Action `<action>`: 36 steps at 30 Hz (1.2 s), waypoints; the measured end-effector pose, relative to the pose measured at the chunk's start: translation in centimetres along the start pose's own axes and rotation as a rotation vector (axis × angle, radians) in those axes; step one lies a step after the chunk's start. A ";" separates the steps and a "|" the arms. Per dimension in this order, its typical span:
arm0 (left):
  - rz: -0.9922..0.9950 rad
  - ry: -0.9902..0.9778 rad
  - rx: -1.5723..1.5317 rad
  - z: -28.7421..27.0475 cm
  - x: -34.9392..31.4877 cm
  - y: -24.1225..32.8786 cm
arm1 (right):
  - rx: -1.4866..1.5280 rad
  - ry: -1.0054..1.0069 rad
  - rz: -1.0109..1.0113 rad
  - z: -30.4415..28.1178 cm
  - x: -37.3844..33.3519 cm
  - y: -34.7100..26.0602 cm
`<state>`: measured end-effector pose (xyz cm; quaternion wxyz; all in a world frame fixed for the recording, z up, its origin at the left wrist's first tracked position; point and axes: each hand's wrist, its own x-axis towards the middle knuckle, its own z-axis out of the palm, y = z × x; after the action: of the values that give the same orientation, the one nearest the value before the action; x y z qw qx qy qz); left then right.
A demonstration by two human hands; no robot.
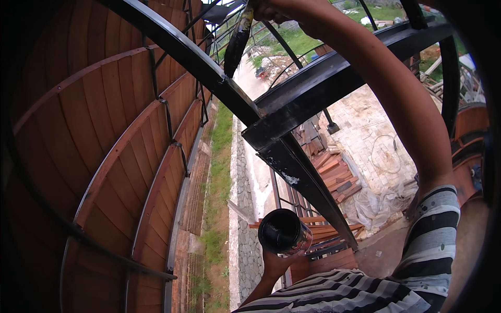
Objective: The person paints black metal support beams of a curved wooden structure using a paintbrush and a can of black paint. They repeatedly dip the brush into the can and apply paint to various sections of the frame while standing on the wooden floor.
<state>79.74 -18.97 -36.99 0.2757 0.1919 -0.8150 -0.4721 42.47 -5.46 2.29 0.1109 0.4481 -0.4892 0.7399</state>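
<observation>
My right arm reaches up across the view, and my right hand [276, 11] is closed round a paintbrush [241, 43] at the top. The bristles are dark with black paint and hang down against or just over a curved black metal beam [180, 44]; I cannot tell whether they touch. That beam meets a second black beam [313, 88] at a corner, above a sloping black post [308, 182] with a pale bare patch. Low in the view, my left hand [276, 262] grips a paint can [286, 233] from below. The can is open at the top, with black paint inside.
A curved wall of brown wooden planks [109, 130] with metal bands rises on the left. Far below lie a grass strip [216, 203], a stone wall [242, 208], stacked wooden boards [334, 175] and crumpled clear plastic sheeting [383, 201]. A thin dark rod [120, 261] crosses the lower left.
</observation>
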 end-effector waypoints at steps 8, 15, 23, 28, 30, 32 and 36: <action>-0.026 0.123 -0.070 -0.1 -0.1 -1.3 | 0.070 -0.020 -0.141 1.8 8.9 1.1; -0.051 0.175 -0.100 0.9 -0.1 -0.8 | -0.058 0.056 -0.097 3.2 2.2 0.1; -0.062 0.143 -0.116 1.5 0.9 -0.9 | 0.100 0.083 -0.180 1.5 0.6 0.5; -0.072 0.180 -0.152 1.7 0.6 -0.8 | -0.276 -0.067 0.113 1.3 -0.3 -0.2; -0.079 0.164 -0.100 1.5 0.8 -0.5 | -0.161 -0.078 -0.046 1.8 -1.1 1.2; -0.062 0.144 -0.088 1.7 1.3 -0.6 | -0.007 0.006 -0.096 0.9 -0.5 0.9; -0.103 0.155 -0.126 1.5 0.8 -0.2 | -0.229 -0.081 0.037 0.1 -2.6 -1.1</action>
<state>78.15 -18.53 -37.52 0.3249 0.2520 -0.7489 -0.5197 44.66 -4.24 1.00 0.1275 0.4530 -0.5829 0.6624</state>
